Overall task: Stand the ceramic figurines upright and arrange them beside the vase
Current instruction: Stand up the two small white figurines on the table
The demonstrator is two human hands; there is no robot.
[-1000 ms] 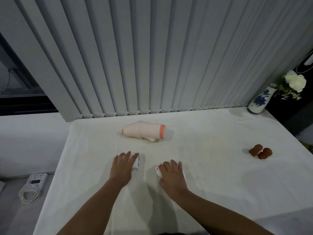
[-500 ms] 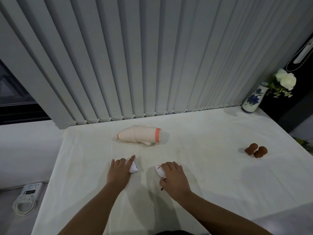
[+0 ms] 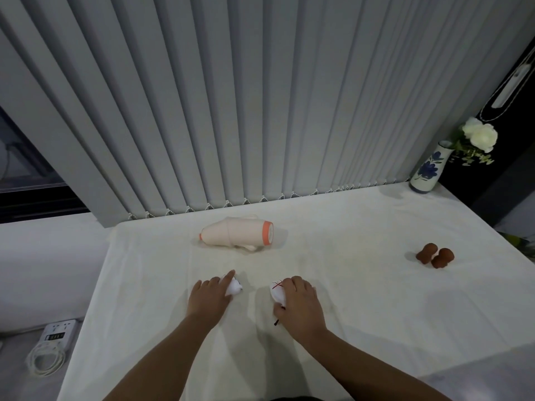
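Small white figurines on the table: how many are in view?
2. One white figurine under the left hand; the other white figurine under the right hand. Both are partly covered.

Two white figurines (image 3: 234,287) (image 3: 277,291), two brown figurines (image 3: 426,252) (image 3: 442,257), one peach figurine (image 3: 237,236), one vase (image 3: 428,168), one power strip (image 3: 59,334).

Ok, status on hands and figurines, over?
Left hand on one white figurine, right hand on the other. Vase far right corner. Brown pair between.
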